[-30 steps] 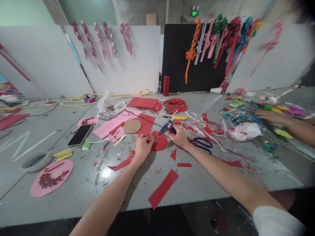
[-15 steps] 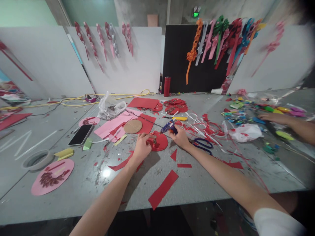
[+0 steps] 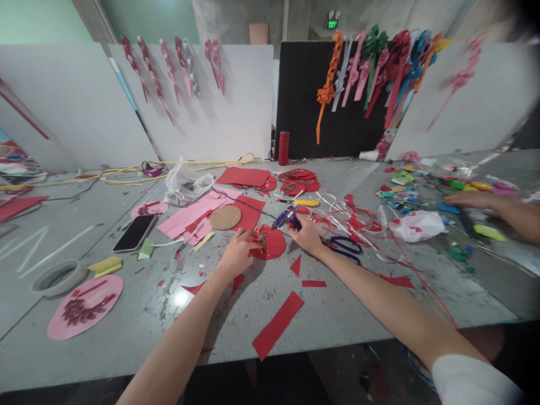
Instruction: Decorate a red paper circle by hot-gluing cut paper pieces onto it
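Note:
My right hand is closed round the handle of a blue glue gun. The gun's nozzle points left, close above a round red paper disc. Dark, leaf-like pieces sit on the left part of this disc. At the disc's left edge, my left hand has its fingers bent and closed on the red paper; the exact grip is partly hidden. Just behind the disc lies a round brown cardboard piece. Blue-handled scissors rest by my right wrist.
Red paper strips lie in front of my hands. A phone, a tape roll and a decorated pink disc are at left. Tangled ribbons spread right, near another person's hand. A red bottle stands behind.
The view has shifted slightly. My left hand has drawn back a little to the left along the red disc's edge. My right hand still holds the glue gun in nearly the same place.

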Demonstrator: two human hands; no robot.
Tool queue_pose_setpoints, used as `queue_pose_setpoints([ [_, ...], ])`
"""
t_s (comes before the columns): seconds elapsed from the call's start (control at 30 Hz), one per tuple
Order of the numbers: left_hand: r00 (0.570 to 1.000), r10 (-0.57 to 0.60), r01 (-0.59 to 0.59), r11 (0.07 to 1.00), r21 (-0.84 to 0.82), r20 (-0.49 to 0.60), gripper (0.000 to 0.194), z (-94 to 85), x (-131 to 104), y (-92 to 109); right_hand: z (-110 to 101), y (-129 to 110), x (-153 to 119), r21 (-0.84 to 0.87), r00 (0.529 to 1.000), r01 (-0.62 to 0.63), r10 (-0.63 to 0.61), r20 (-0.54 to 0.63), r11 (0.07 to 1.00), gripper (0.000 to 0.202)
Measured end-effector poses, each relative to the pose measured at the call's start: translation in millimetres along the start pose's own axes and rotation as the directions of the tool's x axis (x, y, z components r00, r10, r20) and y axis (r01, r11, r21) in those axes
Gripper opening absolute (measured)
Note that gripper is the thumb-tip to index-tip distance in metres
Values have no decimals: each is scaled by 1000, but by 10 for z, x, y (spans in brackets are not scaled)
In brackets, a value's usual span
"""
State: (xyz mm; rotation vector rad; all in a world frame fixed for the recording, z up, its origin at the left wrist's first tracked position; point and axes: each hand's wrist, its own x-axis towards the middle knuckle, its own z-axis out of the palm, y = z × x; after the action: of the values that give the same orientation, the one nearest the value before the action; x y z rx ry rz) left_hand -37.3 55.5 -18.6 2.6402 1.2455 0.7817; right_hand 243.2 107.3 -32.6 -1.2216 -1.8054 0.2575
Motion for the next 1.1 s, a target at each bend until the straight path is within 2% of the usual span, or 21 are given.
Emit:
queue_pose_setpoints([
  [0.27,999,-13,12,999,30,36,61,8,5,8,5,4,-6,13,1000,5,-5,-13,1000,20],
  [0.53,999,35,-37,995,90,26,57,-11,0,73,18,26,-3,15,1000,14,-14,-9,1000,19],
  [0.83,999,37,-36,999,39,-13,62,-7,-4,82,4,9,-6,1,1000,12,-12,-4,1000,22],
  [1.1,999,45,-46,997,56,17,59,-6,-6,93,11,11,-11,0,1000,-8,8,-2,1000,23],
])
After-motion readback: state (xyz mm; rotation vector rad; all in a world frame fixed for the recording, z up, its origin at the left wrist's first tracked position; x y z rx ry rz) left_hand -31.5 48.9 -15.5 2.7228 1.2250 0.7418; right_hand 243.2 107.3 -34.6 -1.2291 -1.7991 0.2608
